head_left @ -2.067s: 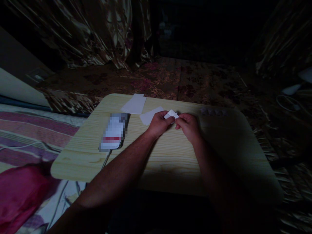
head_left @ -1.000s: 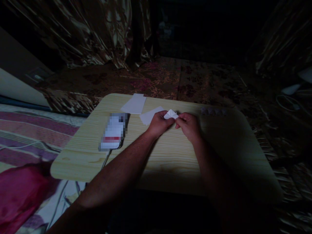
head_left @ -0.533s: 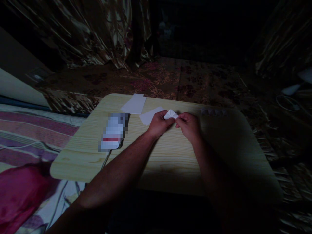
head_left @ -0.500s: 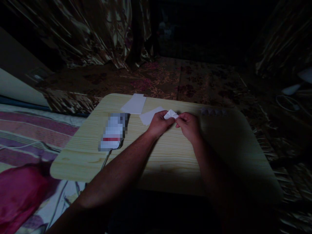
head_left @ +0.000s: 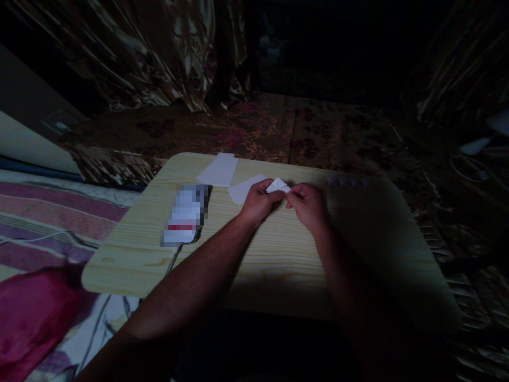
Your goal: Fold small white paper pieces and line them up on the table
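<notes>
A small folded piece of white paper with crossing creases is held up between both hands over the table. My left hand grips its left side, thumb lying along the lower edge. At its right corner, my right hand pinches it between thumb and fingers. Just behind the left hand lie white paper sheets, partly covered by that hand. Farther back and to the left rests another stack of white paper.
A phone, blurred out, lies on the wooden table at left, a cable running from its near end. Several small folded paper pieces stand in a row at the back right. A striped bed borders the table's left side.
The hands have barely moved. The folded paper has tilted slightly, and the right thumb and fingers have shifted a little at its right corner.
</notes>
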The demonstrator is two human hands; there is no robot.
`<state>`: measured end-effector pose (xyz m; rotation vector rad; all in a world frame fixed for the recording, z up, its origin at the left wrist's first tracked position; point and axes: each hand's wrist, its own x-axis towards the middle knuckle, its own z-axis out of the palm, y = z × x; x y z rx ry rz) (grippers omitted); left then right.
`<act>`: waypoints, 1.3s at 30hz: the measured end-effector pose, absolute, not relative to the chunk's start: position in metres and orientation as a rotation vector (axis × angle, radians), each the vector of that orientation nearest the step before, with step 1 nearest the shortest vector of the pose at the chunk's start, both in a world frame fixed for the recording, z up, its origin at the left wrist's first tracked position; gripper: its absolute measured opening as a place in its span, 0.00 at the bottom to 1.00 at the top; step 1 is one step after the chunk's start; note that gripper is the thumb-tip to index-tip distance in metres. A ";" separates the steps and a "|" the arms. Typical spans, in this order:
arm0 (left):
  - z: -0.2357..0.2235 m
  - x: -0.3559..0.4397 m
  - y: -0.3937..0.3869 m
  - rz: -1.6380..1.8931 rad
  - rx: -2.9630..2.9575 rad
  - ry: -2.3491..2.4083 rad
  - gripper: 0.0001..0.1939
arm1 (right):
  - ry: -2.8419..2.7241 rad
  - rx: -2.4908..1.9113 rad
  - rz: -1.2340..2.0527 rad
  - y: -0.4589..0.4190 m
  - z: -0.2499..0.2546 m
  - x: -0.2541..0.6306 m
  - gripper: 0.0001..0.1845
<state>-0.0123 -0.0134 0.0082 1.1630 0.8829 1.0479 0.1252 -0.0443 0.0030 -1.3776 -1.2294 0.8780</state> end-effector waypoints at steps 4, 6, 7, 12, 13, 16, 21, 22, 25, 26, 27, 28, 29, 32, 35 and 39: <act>0.008 -0.012 -0.013 1.035 1.166 0.876 0.10 | -1.238 -1.386 0.861 -0.045 0.005 0.125 0.06; 0.007 -0.012 -0.013 1.036 1.187 0.874 0.10 | -1.234 -1.390 0.844 -0.046 0.006 0.125 0.05; 0.006 -0.012 -0.013 1.037 1.197 0.872 0.10 | -1.231 -1.388 0.838 -0.046 0.006 0.125 0.05; 0.007 -0.014 -0.014 1.028 1.216 0.868 0.10 | -1.242 -1.403 0.840 -0.044 0.002 0.125 0.05; 0.008 -0.014 -0.014 1.028 1.208 0.867 0.10 | -1.251 -1.403 0.839 -0.044 0.002 0.125 0.06; 0.009 -0.013 -0.014 1.034 1.189 0.855 0.10 | -1.276 -1.392 0.818 -0.043 -0.001 0.125 0.06; 0.006 -0.013 -0.014 1.026 1.210 0.843 0.10 | -1.275 -1.375 0.804 -0.042 -0.003 0.125 0.04; 0.006 -0.013 -0.014 1.021 1.218 0.846 0.10 | -1.276 -1.371 0.804 -0.042 -0.003 0.125 0.04; 0.006 -0.013 -0.014 1.018 1.258 0.874 0.11 | -1.260 -1.393 0.811 -0.043 0.000 0.126 0.04; 0.007 -0.012 -0.015 1.022 1.264 0.879 0.12 | -1.250 -1.412 0.817 -0.044 0.002 0.127 0.04; 0.008 -0.012 -0.015 1.031 1.254 0.877 0.12 | -1.240 -1.432 0.823 -0.044 0.003 0.127 0.04; 0.009 -0.012 -0.014 1.043 1.228 0.869 0.12 | -1.231 -1.449 0.828 -0.044 0.005 0.128 0.05; 0.010 -0.012 -0.014 1.057 1.192 0.860 0.12 | -1.226 -1.461 0.832 -0.044 0.006 0.129 0.05; 0.010 -0.013 -0.011 1.088 1.103 0.873 0.11 | -1.213 -1.452 0.851 -0.045 0.007 0.129 0.05; 0.007 -0.015 -0.008 1.104 1.092 0.903 0.09 | -1.222 -1.419 0.871 -0.045 0.006 0.129 0.05; 0.004 -0.015 -0.007 1.105 1.095 0.884 0.08 | -1.263 -1.423 0.865 -0.045 0.005 0.128 0.05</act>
